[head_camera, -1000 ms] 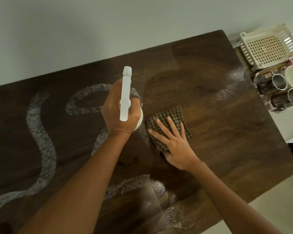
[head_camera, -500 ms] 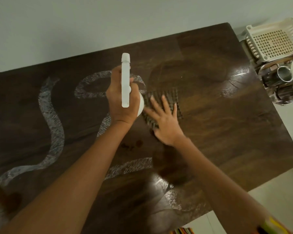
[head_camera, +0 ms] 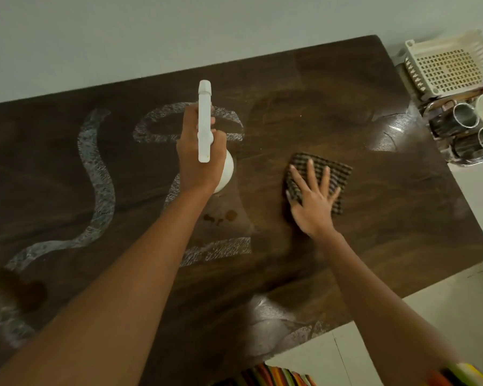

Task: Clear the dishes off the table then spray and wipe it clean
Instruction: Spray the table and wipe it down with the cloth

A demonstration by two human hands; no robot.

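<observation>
Dishes are off the table (head_camera: 402, 218); this looks like the spray-and-wipe stage.

Left hand (head_camera: 200, 160) is closed around the neck of a white spray bottle (head_camera: 204, 121), held above the table near the middle. Nozzle points away from the person toward the far edge, round body tucked under the palm. Probably kept aloft so it's ready for another squirt and stays clear of the wipe path. Can't tell whether a finger is on the trigger.

Right hand (head_camera: 314, 201) is flat, fingers spread, pressing on a folded checked cloth (head_camera: 338, 174), which lies on the table right of the bottle. Open palm spreads the pressure over the whole pad, and nothing is gripped. Cloth is a dark woven check, roughly square, and looks thin and absorbent.

Table is dark wood grain, smooth, rectangular. White foamy spray trails (head_camera: 98, 179) curl over the left and centre, not yet wiped. The patch around the cloth reads damp and clean. Small brown spots (head_camera: 221, 217) sit near the left wrist and a darker smear (head_camera: 20, 291) lies at the near left.

Off the right end: a cream perforated plastic basket (head_camera: 452, 65) and metal mugs (head_camera: 463, 118) in a rack, well apart from the cloth.

Judgement: the left half remains to be wiped, and the stains will likely need firmer passes.
</observation>
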